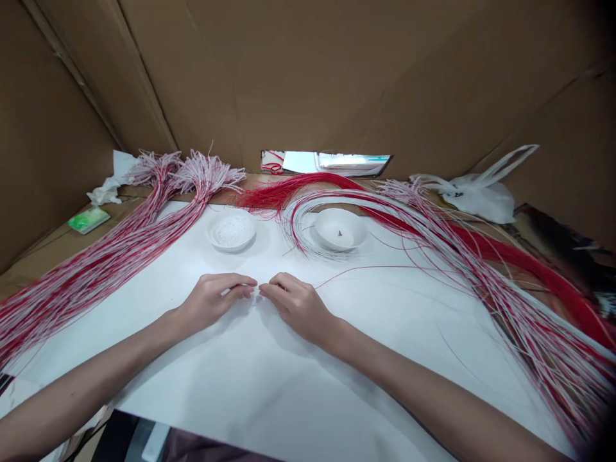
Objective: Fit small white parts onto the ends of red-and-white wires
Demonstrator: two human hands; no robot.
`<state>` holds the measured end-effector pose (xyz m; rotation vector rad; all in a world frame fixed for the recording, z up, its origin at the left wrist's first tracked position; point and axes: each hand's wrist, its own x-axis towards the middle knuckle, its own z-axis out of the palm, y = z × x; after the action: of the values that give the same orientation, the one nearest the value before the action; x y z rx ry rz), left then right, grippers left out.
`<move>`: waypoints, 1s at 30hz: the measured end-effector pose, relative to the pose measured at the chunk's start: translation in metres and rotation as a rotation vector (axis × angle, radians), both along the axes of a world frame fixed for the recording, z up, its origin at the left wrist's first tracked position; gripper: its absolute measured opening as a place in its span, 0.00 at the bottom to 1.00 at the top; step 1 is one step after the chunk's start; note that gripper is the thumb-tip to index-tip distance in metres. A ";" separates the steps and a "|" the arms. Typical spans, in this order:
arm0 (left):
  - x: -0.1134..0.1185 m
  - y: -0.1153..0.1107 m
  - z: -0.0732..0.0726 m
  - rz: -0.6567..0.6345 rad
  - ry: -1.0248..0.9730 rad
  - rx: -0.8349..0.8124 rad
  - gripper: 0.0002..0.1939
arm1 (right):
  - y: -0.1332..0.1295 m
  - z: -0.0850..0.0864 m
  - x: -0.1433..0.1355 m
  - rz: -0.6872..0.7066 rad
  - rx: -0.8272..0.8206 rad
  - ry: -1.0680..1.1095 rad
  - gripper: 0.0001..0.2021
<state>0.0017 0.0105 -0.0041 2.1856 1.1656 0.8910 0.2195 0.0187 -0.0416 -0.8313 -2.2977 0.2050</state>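
My left hand [214,298] is closed in a pinch above the white tabletop [269,385], fingertips almost meeting those of the other hand. Between the fingertips shows a small white piece [255,292], too blurred to name. My right hand [296,300] also pinches, its fingers curled around the end of a thin red wire [366,267] that runs off to the right. Beyond the hands stands a white bowl [231,232] of small white pieces. A second white bowl [339,230], right of it, has a tiny dark bit inside.
Red and white wire bundles [158,231] stretch along the left side. More white and red wires [500,282] curve around the right bowl toward the right edge. A plastic bag [481,196] and a green packet [89,220] lie by the cardboard walls [308,77].
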 end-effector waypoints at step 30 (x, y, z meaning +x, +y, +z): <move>-0.027 0.140 0.046 -0.201 0.560 0.084 0.14 | 0.004 -0.003 -0.002 -0.105 -0.030 -0.155 0.09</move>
<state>-0.0257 0.1505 0.0416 2.6586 1.1253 0.2456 0.2175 0.0230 -0.0444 -1.0124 -2.3908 0.1322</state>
